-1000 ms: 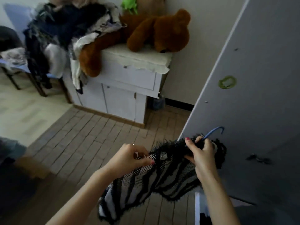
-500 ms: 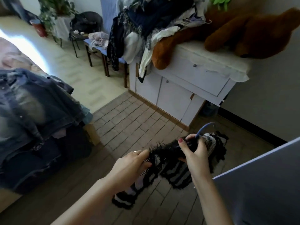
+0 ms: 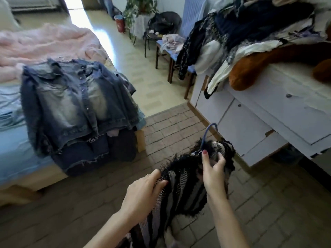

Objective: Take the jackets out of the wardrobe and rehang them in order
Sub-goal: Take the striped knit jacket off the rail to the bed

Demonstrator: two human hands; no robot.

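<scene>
I carry a black-and-white striped fringed jacket [image 3: 186, 187] on a blue hanger [image 3: 207, 135] above the brick floor. My right hand [image 3: 213, 174] grips its collar just below the hanger hook. My left hand [image 3: 143, 192] holds the jacket's shoulder edge, fingers curled over the fabric. A faded denim jacket [image 3: 75, 102] lies spread on top of a stack of darker jackets at the corner of the bed [image 3: 14, 158]. The wardrobe is out of view.
A white dresser [image 3: 250, 122] at right carries a heap of clothes [image 3: 250, 27] and a brown plush bear [image 3: 250, 68]. A chair [image 3: 172, 49] and a plant [image 3: 139, 8] stand behind. A pink blanket [image 3: 44, 42] covers the bed.
My view has swung left from the wardrobe door to the bed with the stacked jackets. Both hands kept hold of the striped jacket on its hanger and carried it along.
</scene>
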